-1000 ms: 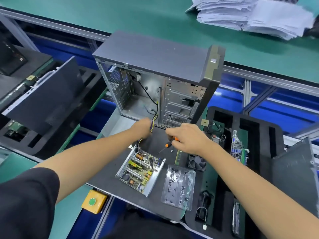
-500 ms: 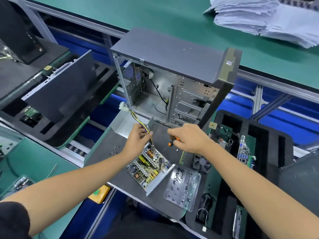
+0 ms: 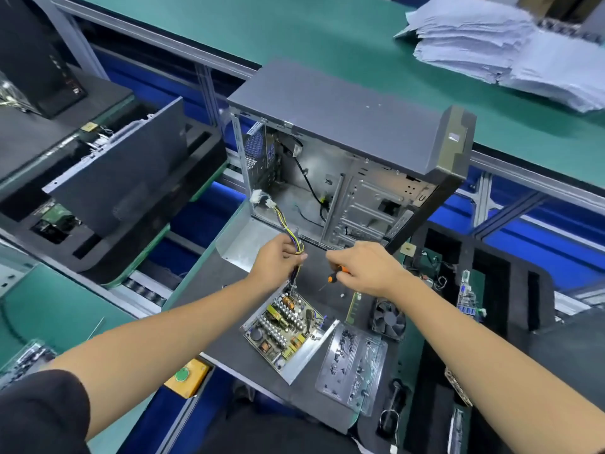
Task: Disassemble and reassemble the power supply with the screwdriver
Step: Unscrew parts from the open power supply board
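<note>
Here the opened power supply point(image 3: 288, 332) lies on the dark mat point(image 3: 209, 290) of the bench, its circuit board bare, with capacitors and coils facing up and one metal wall standing along its right edge. Its removed cover point(image 3: 244, 242), a bent sheet of bare metal, lies farther back on the mat, just in front of the case point(image 3: 343, 152).

The left hand point(image 3: 278, 260) is curled round the wire bundle point(image 3: 289, 231) of yellow, blue and black leads, which runs from the board up through the fingers to white plugs point(image 3: 262, 198) at the case's open side. The right hand point(image 3: 366, 267) pinches the screwdriver point(image 3: 337, 275) by its orange and black handle, the thin shaft pointing down and left toward the mat, its tip clear of the board.

A clear plastic tray point(image 3: 352, 368) with small dark parts lies just right of the power supply. A black fan point(image 3: 389, 319) sits beyond it, beside a green memory stick point(image 3: 352, 304). A yellow box with a green button point(image 3: 187, 376) is fixed at the bench's near edge. Stacked paper point(image 3: 491, 40) lies on the green belt behind. No writing or brand can be read anywhere; it is all too small or blurred.
</note>
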A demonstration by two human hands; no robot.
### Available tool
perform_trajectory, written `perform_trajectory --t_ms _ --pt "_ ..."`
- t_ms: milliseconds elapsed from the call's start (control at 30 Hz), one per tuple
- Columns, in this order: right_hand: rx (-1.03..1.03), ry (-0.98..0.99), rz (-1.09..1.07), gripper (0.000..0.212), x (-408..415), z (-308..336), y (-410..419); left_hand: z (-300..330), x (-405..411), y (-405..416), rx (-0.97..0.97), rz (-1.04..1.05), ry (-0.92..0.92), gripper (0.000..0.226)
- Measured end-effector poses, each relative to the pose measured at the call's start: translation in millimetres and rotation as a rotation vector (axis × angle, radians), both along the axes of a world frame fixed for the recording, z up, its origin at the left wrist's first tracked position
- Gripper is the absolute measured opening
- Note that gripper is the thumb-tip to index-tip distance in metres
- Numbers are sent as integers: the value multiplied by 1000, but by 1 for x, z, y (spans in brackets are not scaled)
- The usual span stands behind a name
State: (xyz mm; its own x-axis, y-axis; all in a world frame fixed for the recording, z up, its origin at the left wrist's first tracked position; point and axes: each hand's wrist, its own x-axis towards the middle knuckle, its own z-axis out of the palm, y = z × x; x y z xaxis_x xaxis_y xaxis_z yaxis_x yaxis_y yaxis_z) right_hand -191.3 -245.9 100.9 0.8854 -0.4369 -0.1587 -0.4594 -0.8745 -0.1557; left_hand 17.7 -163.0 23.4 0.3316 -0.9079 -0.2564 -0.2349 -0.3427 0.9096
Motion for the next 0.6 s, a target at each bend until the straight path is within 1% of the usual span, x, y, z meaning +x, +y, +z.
perform_trajectory --t_ms 100,233,333,467,600 --pt "11 13 -7 3 2 3 -2 4 2 -3 9 -18 48 25" --pt "-6 10 12 5 3 3 -5 2 -1 8 -45 -72 -45 21" --pt "-8 8 22 5 5 1 -7 4 -3 13 -55 -85 -12 27" --pt "-6 9 39 4 7 -4 -12 3 -6 24 -67 -15 -37 29" --pt "16 -13 50 4 13 -6 -16 -1 -9 46 -132 48 -22 44"
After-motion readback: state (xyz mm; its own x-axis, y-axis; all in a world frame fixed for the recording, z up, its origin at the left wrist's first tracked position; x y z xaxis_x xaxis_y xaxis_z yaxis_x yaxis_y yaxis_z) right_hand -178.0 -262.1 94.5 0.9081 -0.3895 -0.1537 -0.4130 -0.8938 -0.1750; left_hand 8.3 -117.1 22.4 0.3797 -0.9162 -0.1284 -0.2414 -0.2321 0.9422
